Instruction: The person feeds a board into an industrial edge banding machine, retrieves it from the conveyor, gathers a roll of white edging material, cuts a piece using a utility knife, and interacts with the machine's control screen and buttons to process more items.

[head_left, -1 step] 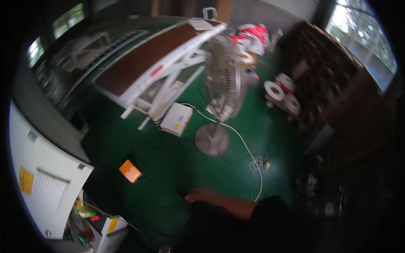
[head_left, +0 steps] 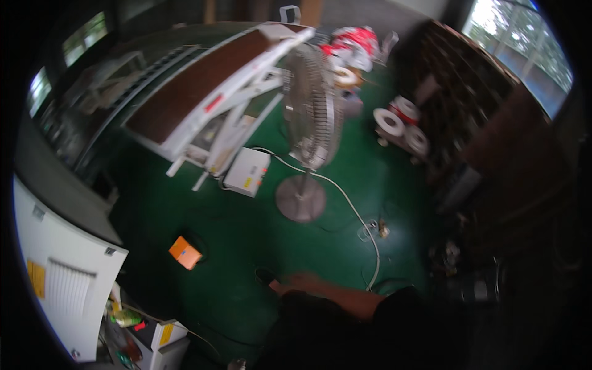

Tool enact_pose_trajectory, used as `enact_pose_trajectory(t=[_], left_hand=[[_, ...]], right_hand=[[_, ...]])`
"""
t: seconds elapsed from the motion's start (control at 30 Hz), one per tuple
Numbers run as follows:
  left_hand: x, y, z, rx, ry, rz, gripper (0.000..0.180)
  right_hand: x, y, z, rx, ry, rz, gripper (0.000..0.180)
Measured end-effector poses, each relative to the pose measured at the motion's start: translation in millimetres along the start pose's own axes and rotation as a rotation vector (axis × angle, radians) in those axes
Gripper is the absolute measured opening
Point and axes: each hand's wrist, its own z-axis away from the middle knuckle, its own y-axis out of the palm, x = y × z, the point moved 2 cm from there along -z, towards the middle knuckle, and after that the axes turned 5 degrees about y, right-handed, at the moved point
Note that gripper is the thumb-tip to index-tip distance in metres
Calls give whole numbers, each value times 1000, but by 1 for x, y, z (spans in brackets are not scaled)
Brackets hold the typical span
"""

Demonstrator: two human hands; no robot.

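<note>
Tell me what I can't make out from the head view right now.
- Hand: blurred; fingers, grip and which arm it is cannot be told; dark clothing covers the forearm's lower part.
- The other hand: out of view.
- Small orange box on the green floor: too small and blurred for detail.
- White cable: its near end disappears by the arm.
- Dark shelves, right: in shadow, contents unreadable.
- Items at lower left: cut by the rim.

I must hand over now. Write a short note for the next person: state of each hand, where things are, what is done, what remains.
One bare forearm reaches left, low over the green floor; its hand is blurred, and left or right cannot be told. No other hand shows.
Nearest: an orange block on the floor, untouched. A standing fan is beyond, its white cable running across the floor toward the arm.
Done: nothing visibly held or moved.
Left: cannot be judged.
</note>
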Motion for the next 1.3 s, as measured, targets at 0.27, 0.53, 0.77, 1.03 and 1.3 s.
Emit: enact_pose_trajectory(t=[0.27,0.53,0.77,1.03,1.3], left_hand=[[-200,-100,-194,19,418,-64,23],[-478,192,-126,248,1001,-347,38],[-566,407,-32,661,1011,-1100,44],[-708,475,-43,480,992,-960,44],[-728,469,-205,689,728,-1723,42]], right_hand=[[-397,91,298,-312,1166,-116,40],[-427,168,361,-336,960,-390,48],[-506,70,338,-606,798,-583,40],[-688,-76,337,-865,1068,-715,32],[-714,-283,196,-741,979,-756,44]])
